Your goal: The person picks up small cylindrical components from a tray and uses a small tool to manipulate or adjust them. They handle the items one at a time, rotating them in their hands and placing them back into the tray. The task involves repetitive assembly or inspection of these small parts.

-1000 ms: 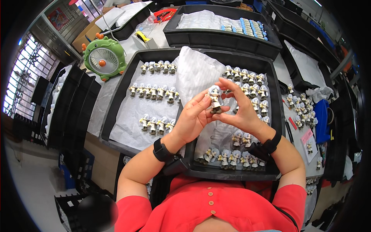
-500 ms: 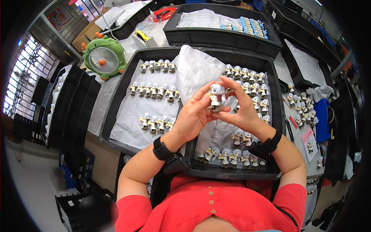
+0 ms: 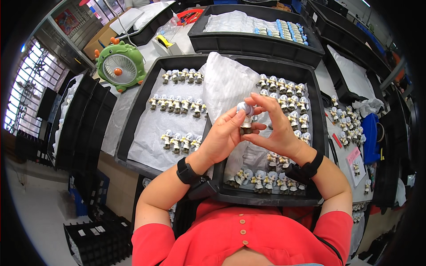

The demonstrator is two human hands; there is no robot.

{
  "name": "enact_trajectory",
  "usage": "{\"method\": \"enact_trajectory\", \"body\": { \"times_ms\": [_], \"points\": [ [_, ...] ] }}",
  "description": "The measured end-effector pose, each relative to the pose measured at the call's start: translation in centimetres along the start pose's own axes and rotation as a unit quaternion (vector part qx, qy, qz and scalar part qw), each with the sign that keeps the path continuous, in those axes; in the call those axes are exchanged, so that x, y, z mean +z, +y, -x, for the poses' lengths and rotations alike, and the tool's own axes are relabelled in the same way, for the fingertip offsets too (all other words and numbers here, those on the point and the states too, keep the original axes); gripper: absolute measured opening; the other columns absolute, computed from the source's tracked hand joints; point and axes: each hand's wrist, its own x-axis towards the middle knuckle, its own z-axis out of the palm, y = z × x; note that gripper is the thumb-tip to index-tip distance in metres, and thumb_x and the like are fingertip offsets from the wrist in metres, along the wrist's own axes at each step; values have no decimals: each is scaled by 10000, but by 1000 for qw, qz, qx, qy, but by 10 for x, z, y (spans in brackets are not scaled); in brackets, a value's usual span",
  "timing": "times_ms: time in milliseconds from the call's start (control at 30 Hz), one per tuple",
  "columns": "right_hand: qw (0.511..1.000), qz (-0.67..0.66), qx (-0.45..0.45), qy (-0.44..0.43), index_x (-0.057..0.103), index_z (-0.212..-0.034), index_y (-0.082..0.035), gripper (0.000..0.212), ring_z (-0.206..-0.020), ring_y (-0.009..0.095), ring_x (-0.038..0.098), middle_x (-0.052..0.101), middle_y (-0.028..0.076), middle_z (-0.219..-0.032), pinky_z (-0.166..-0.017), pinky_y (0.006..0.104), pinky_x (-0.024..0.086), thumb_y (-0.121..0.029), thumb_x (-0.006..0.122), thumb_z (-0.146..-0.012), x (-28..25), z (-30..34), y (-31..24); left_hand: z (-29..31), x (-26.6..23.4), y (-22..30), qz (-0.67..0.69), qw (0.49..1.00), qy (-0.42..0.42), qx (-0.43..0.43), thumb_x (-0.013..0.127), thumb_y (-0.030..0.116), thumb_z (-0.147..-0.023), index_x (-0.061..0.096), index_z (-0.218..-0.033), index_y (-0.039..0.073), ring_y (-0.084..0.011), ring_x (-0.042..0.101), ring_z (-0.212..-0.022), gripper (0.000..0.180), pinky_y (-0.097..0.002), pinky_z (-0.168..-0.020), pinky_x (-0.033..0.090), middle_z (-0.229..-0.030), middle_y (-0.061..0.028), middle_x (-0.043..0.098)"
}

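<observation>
A small toy figurine (image 3: 246, 121) with pale hair, a white outfit and a dark base is held upright between both hands above the trays. My left hand (image 3: 223, 136) is closed on its left side, with the thumb across the upper part. From the right, my right hand (image 3: 281, 131) curves round it, index finger at the head and thumb by the base. Similar figurines (image 3: 177, 104) lie in rows on white sheeting in the left black tray (image 3: 130, 116). More figurines (image 3: 270, 181) fill rows in the right black tray (image 3: 316, 116), partly hidden by my right hand.
A crumpled white sheet (image 3: 228, 82) rises between the trays. Behind them stands another black tray (image 3: 253, 52) with blue-and-white pieces. A green fan (image 3: 119, 66) is at left; loose figurines (image 3: 348, 124) and a blue container (image 3: 370, 139) are at right.
The figurine has turned in my fingers and sits slightly lower. My left thumb has moved up onto its upper part, and my right index finger has shifted down a little.
</observation>
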Motion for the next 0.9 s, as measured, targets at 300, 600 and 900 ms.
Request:
{"method": "enact_trajectory", "body": {
  "times_ms": [300,600,900],
  "points": [
    [999,-32,23,3,334,-1392,-91,919,-1040,213,516,514,96,-1225,-854,319,504,-42,810,-608,-1,-2,-1,-3,0,1,69,998,-2,-16,313,406,-998,343,-1358,52,-244,578,-1053,506,-342,-853,496,-1289,-113,469],
    [999,-20,42,-12,346,-1383,-85,901,-1054,224,511,509,109,-1231,-855,328,497,-65,813,-613,-1,-2,-2,-2,-4,1,62,998,-27,-10,326,400,-991,318,-1385,89,-283,557,-1095,502,-409,-911,461,-1335,-130,439],
    [995,15,100,-3,339,-1391,-92,855,-1119,227,520,528,113,-1256,-908,357,407,-100,777,-657,-6,3,1,-6,-10,1,84,996,-15,-8,494,132,-897,373,-1330,46,-260,591,-1054,458,-373,-878,486,-1196,-111,539]
  ]
}}
